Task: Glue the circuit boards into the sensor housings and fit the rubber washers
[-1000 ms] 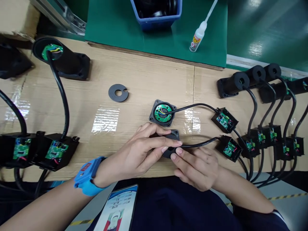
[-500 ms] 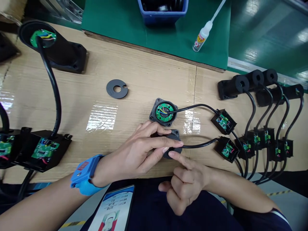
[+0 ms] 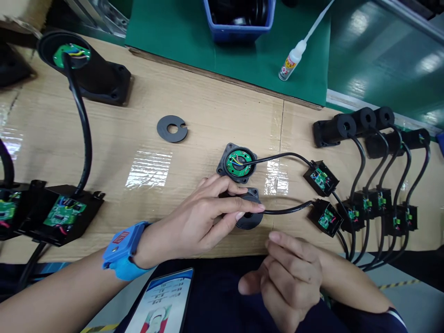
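Note:
My left hand point(image 3: 217, 210), with a blue wrist strap, is closed over a black round cover point(image 3: 250, 221) that sits on a square-flanged housing. Its index fingertip presses where the black cable point(image 3: 287, 211) leaves the cover, and the thumb rests on the disc. Part of this housing is hidden under my fingers. My right hand point(image 3: 287, 277) hovers nearer my body, apart from the parts, fingers loosely curled and thumb apart, holding nothing. Just beyond my left hand lies an uncovered housing point(image 3: 238, 162) with a green circuit board and coloured wires. A notched black disc point(image 3: 172, 129) lies further left.
Open black boxes with circuit boards point(image 3: 322, 178) connect to the cables. Several cabled black tubes point(image 3: 342, 129) stand at the right; a larger tube point(image 3: 100, 76) lies at the left. A blue bin point(image 3: 239, 33) and a glue bottle point(image 3: 291, 60) are on the green mat.
My right hand has drawn back from the cover toward my body and right, its index finger leaving the disc. My left hand keeps its place. The view has shifted slightly.

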### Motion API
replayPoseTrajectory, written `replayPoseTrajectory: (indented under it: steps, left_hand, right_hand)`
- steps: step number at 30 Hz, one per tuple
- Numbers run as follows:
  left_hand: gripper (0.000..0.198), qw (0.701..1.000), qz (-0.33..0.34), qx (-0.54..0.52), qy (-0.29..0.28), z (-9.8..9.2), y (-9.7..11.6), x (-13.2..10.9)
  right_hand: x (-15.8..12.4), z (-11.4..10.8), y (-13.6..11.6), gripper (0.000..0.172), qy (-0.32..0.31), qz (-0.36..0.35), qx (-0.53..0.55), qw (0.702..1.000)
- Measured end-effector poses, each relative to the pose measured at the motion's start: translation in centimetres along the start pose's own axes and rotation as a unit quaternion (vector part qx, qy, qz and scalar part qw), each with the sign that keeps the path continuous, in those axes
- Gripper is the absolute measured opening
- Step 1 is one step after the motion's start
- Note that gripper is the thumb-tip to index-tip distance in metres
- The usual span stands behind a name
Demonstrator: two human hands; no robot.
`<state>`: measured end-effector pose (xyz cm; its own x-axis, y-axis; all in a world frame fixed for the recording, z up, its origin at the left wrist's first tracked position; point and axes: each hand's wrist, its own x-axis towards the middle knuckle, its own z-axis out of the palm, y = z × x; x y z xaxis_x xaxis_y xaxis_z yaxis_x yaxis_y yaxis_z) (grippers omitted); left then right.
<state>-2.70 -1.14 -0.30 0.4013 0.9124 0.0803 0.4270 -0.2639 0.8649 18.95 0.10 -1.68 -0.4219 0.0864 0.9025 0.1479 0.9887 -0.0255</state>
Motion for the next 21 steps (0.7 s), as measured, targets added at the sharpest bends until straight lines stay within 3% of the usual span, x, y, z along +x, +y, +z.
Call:
replayPoseTrajectory:
  steps: [6,15,21]
  left_hand:
    - [0.039,1.0,0.004,-0.019,0.005,0.1,-0.2,-0.1]
    - [0.042,1.0,-0.004,-0.017,-0.007,0.0,-0.2,-0.2]
    - [0.041,1.0,0.003,-0.012,0.01,0.0,-0.3,-0.1]
  right_hand:
    - [0.5,0.6,0.3,0.03,-0.162,-0.003,0.076,0.984]
    - [1.0,-0.1,0.2,0.032,-0.192,0.035,0.059,0.979]
    - [1.2,0.6,0.2,0.034,-0.181,0.01,0.078,0.98]
